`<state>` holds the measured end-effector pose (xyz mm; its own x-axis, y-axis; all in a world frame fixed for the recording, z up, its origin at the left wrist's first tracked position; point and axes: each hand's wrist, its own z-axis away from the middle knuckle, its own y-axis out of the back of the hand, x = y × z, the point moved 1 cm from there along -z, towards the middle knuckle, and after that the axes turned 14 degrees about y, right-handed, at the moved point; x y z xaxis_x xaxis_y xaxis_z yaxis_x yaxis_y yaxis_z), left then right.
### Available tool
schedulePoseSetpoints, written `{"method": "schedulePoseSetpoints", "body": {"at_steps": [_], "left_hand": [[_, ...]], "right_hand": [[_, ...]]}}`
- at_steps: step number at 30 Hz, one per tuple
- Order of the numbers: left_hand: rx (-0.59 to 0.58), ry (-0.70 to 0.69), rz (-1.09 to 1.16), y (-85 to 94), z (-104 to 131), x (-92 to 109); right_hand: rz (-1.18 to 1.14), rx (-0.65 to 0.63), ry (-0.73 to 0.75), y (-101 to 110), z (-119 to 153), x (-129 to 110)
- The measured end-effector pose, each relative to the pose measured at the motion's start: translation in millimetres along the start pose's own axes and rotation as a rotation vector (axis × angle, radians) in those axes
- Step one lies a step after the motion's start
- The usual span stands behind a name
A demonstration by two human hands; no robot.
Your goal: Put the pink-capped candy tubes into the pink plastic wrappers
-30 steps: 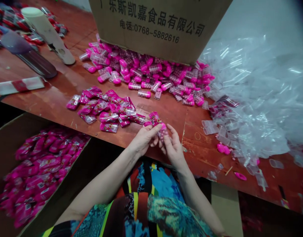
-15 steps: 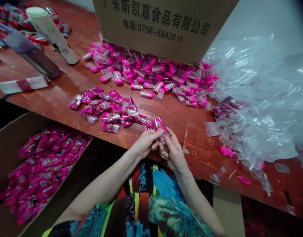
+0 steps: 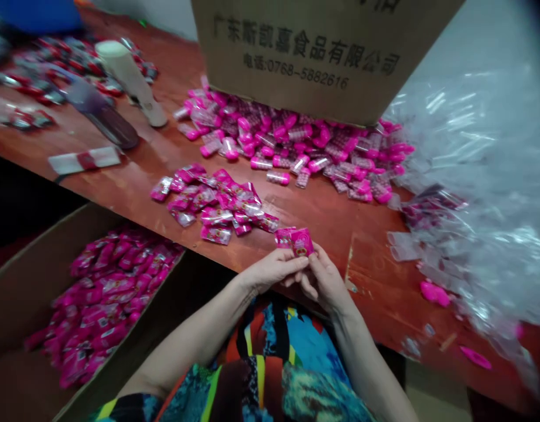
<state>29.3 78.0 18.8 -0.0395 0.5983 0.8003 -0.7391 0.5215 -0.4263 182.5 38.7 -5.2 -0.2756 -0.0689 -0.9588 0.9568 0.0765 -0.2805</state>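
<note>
My left hand (image 3: pixel 281 268) and my right hand (image 3: pixel 326 276) meet at the table's front edge. Between their thumbs and fingers is a pink printed packet (image 3: pixel 301 241), pinched from both sides. A second pink wrapper (image 3: pixel 284 237) shows just behind my left fingers; whether that hand holds it or it lies on the table, I cannot tell. To the left, beyond my left hand, lies a loose heap of glossy pink packets (image 3: pixel 217 217). Farther back are many small clear bottles with pink caps and pink beads (image 3: pixel 277 177).
A large cardboard carton (image 3: pixel 296 94) stands behind the bottles. Clear plastic bags (image 3: pixel 494 193) and empty clear tubes (image 3: pixel 404 246) cover the right side. An open box (image 3: pixel 19 305) of pink packets sits below the table at left. A drink bottle (image 3: pixel 103 114) and a tumbler (image 3: pixel 133 82) stand back left.
The view has shifted, so the table appears farther right and lower. Pink beads showed between my hands before; now a pink printed face shows there instead, with another wrapper beside it.
</note>
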Motion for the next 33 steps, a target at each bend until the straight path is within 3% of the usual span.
{"method": "schedulePoseSetpoints", "body": {"at_steps": [3,5,9,11,14,16,24,29,33], "left_hand": [[0.056,-0.02,-0.014,7.2,12,4],[0.204,-0.134,-0.057,13.5,22,9],[0.883,-0.468,-0.39,35.2,46,13],[1.102,-0.494,-0.704,50.7,52,10],[1.184,-0.421,-1.103,77.9,50,2],[1.222,-0.375,-1.245,95.6,44,-1],[1.429,-0.266,-1.385,146.8,40,2],[1.514,-0.27,-1.39,173.2,62,-4],[1.601,-0.26,-1.338,195.4,104,-24]], "right_hand": [[0.048,-0.082,-0.025,-5,-12,-7],[0.123,-0.143,-0.019,-10,-28,-17],[0.432,-0.127,0.182,-22,-68,-37],[0.662,-0.102,0.314,-28,-88,-39],[0.987,-0.177,0.469,-40,-111,-28],[1.145,-0.28,0.52,-50,-122,-17],[1.713,-0.523,0.522,-103,-138,11],[1.727,-0.55,0.622,-138,-144,29],[1.669,-0.616,0.743,-180,-139,52]]}}
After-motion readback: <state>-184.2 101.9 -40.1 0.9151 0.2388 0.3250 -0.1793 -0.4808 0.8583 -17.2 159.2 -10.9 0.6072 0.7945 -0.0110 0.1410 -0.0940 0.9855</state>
